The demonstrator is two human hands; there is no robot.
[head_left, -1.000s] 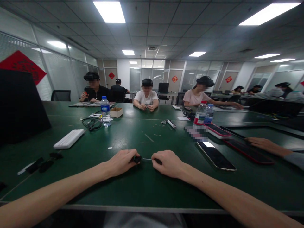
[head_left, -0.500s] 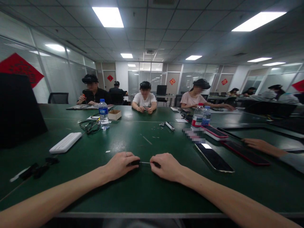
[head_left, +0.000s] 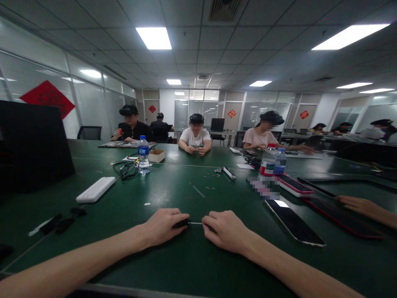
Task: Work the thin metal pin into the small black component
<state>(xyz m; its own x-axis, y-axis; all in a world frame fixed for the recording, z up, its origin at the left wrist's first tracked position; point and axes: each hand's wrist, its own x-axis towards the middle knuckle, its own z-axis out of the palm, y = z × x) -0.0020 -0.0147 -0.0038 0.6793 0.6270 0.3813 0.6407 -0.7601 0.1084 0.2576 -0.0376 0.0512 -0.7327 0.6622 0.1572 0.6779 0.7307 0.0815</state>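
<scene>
Near the front of the green table (head_left: 173,190), my left hand (head_left: 166,225) is closed round a small black object (head_left: 182,223), mostly covered by the fingers. From it a thin pale rod (head_left: 195,223) runs across to my right hand (head_left: 225,229). The fingers of my right hand are curled at the rod's other end; a dark part under them is largely hidden. A small white scrap (head_left: 147,203) lies beyond my left hand. To the right of my right hand lies a phone (head_left: 294,223) with a dark screen.
A white case (head_left: 96,189) and black clips (head_left: 58,221) lie left. Bottles (head_left: 143,155) (head_left: 268,161), cables (head_left: 125,167), an open box (head_left: 156,155) and a white tool (head_left: 229,173) stand or lie farther back. Another person's hand (head_left: 356,205) rests at right; people sit opposite.
The view has tilted up and shifted slightly left, so the scene sits lower and more to the right. Both hands keep nearly the same grip and spacing.
</scene>
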